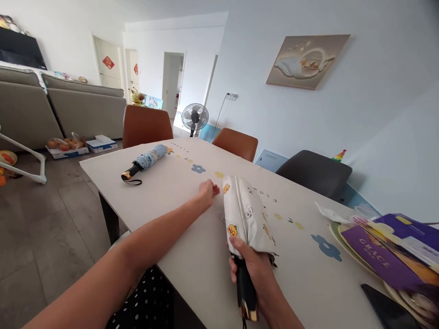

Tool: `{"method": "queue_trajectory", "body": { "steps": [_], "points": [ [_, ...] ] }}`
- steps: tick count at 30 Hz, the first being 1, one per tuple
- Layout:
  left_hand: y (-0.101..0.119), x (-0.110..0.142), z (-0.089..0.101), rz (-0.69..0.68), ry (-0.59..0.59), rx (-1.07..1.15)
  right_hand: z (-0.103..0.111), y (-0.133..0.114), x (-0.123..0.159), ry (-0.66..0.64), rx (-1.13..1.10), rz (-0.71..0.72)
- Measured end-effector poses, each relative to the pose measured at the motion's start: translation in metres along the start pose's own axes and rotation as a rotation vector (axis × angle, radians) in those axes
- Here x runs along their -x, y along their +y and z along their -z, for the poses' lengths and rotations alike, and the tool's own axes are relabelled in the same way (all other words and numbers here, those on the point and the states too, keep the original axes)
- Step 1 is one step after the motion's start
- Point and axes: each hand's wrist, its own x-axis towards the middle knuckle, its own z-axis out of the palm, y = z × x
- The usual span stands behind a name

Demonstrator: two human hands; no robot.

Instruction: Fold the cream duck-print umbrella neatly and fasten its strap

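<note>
My right hand (252, 265) is wrapped round the lower canopy of a folded white umbrella (245, 214) printed with small yellow cartoon figures, just above its black handle with gold-coloured trim. The canopy is loosely gathered and bulges to the right, and the handle points toward me. My left hand (208, 192) is just left of the canopy's far part, its fingers stretched out and holding nothing; some fingers are hidden. A second folded umbrella (151, 158), light blue with a black and gold handle and a wrist loop, lies on the table's far left.
The pale table (178, 196) has flower prints. On its right are a purple box (370, 244), a plate rim (338, 235) and a dark phone-like slab (387, 308). Beyond stand brown chairs (147, 124), a grey chair (313, 176) and a fan (195, 117).
</note>
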Motion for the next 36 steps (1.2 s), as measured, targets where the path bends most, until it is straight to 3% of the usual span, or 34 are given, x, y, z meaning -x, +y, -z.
{"method": "queue_trajectory", "body": {
  "steps": [3,6,8,10,11,12,14,16,18,21,25,29,31,33,36],
  "points": [
    [-0.008,-0.011,-0.017,-0.124,-0.044,-0.197,0.008,-0.001,-0.004,0.006,0.109,-0.084],
    [-0.010,0.005,-0.018,-0.305,-0.198,-0.365,0.007,-0.003,0.000,-0.050,0.092,-0.083],
    [-0.006,0.023,-0.025,-0.570,-0.408,-0.638,0.003,-0.006,0.006,-0.102,0.081,-0.118],
    [-0.002,0.038,-0.038,-0.823,-0.728,-1.015,0.001,-0.009,0.011,-0.110,0.070,-0.138],
    [-0.001,0.044,-0.046,-0.867,-0.904,-1.194,0.001,-0.010,0.013,-0.107,0.062,-0.138],
    [-0.001,0.047,-0.054,-0.828,-1.074,-1.344,0.001,-0.010,0.014,-0.103,0.052,-0.135],
    [-0.006,0.049,-0.067,-0.616,-1.346,-1.579,0.003,-0.009,0.013,-0.111,0.030,-0.133],
    [-0.016,0.045,-0.075,-0.436,-1.470,-1.709,0.005,-0.006,0.010,-0.131,0.008,-0.133],
    [-0.027,0.039,-0.078,-0.392,-1.496,-1.767,0.007,-0.003,0.007,-0.147,-0.007,-0.119],
    [-0.039,0.033,-0.077,-0.471,-1.484,-1.797,0.009,-0.001,0.005,-0.175,-0.025,-0.111],
    [-0.033,0.035,-0.079,-0.663,-1.330,-1.636,0.011,-0.001,0.004,-0.200,-0.045,-0.111],
    [0.002,0.049,-0.083,-0.833,-1.073,-1.290,0.014,-0.001,0.000,-0.216,-0.081,-0.112],
    [0.026,0.058,-0.076,-0.922,-1.013,-1.144,0.015,-0.001,-0.002,-0.219,-0.113,-0.103],
    [0.049,0.066,-0.060,-1.009,-0.978,-1.047,0.016,-0.002,-0.002,-0.206,-0.114,-0.111],
    [0.073,0.070,-0.021,-1.023,-0.863,-1.038,0.016,-0.007,0.002,-0.169,-0.106,-0.118]
  ]
}}
